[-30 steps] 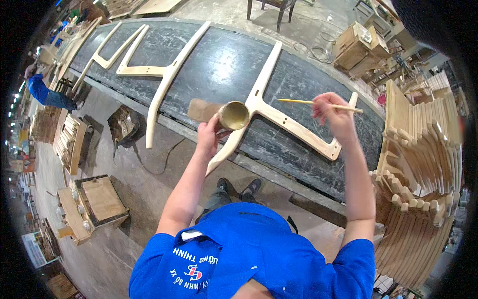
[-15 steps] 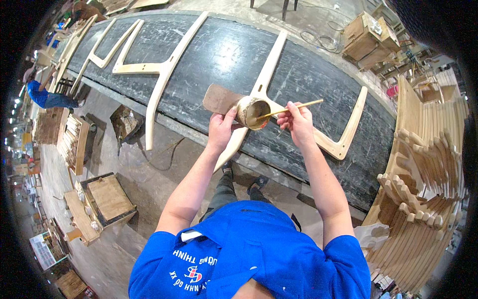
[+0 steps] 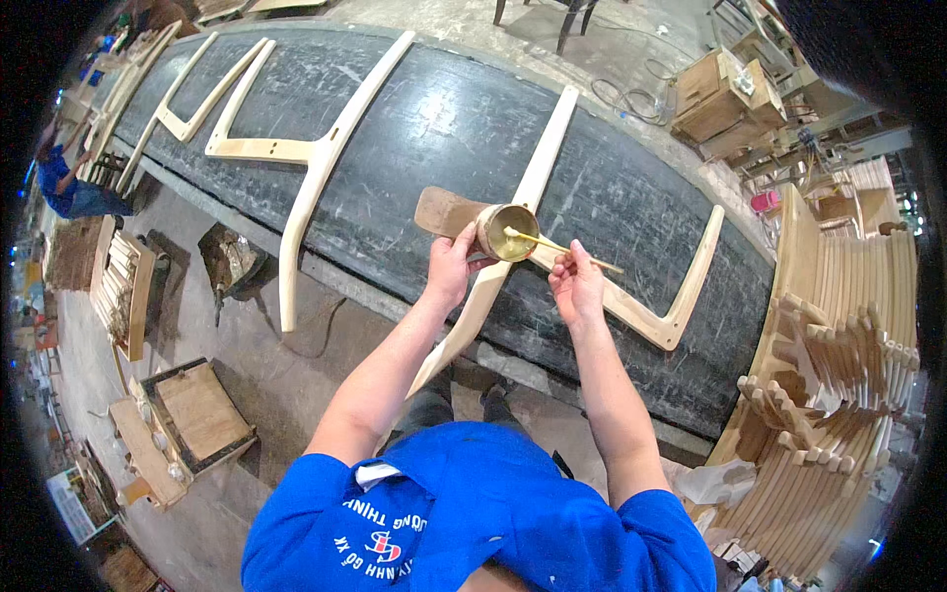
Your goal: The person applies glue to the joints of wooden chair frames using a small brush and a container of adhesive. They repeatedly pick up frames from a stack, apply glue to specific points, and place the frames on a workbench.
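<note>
- The left hand, in the middle of the frame, is wrapped around the side of a round cup. The cup tips a little, with its mouth toward the top of the picture's right side, maybe so the person can see inside.
- The right hand, just right of the middle, pinches a thin stick with the thumb and fingertips. It holds the stick partway along, so a bit pokes out past the fingers. That seems a good grip for small, light moves.
- The stick's far end is in the cup's mouth, with a pale blob on it. Holding both close together likely helps catch drips.
- A flat brown piece sticks out left of the cup. Whether it is joined to the cup or held beside it, one cannot tell.
- Below the cup lies a pale wooden piece, flat on a long dark table. Its lower leg pokes out past the near edge, so a body could bump it.
- Another wooden piece lies to the left, well apart. Dark table top shows between the two, giving the left arm room.
- At the far right, a tall wood stack stands by the table's end, so the right elbow has less room that way.
</note>
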A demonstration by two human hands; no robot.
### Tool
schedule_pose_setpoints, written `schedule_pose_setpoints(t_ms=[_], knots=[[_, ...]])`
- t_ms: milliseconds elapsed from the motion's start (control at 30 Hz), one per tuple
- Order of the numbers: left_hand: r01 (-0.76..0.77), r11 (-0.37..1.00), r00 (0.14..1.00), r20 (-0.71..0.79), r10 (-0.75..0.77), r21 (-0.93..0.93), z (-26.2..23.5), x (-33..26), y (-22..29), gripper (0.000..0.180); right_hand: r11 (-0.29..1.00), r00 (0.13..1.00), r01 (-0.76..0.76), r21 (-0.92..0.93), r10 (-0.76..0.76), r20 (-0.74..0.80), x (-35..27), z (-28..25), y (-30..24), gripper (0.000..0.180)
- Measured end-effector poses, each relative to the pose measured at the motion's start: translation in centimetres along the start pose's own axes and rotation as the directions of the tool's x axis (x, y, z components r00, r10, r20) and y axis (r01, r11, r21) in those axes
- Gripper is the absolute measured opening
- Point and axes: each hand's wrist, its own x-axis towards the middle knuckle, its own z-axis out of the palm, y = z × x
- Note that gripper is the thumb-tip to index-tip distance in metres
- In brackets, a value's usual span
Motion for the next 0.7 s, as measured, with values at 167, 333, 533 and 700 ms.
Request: schedule_pose_setpoints(t_ms=[167, 333, 533, 700], knots=[[0.016, 0.995, 1.000, -0.019, -0.018, -0.099, -1.9, 3.4, -1.3, 0.023, 0.995, 0.992, -0.050, 0.087, 0.060, -0.114, 3.0, 1.7, -0.1, 0.019], [-0.005, 0.996, 0.977, -0.213, -0.015, -0.092, -4.9, 4.5, -1.1, 0.022, 0.586, 0.827, 0.546, -0.599, -0.491, 0.274, 6.1, 3.1, -3.4, 0.013], [-0.046, 0.987, 0.971, -0.237, 0.009, -0.151, -10.8, 2.5, -0.7, 0.027, -0.062, 0.696, 0.613, -0.788, -0.431, 0.575, 8.3, 5.7, -2.4, 0.018], [-0.057, 0.987, 0.969, -0.248, 0.018, -0.150, -13.4, 1.4, -0.6, 0.028, -0.167, 0.676, 0.626, -0.761, -0.370, 0.637, 10.0, 6.3, -1.0, 0.017]])
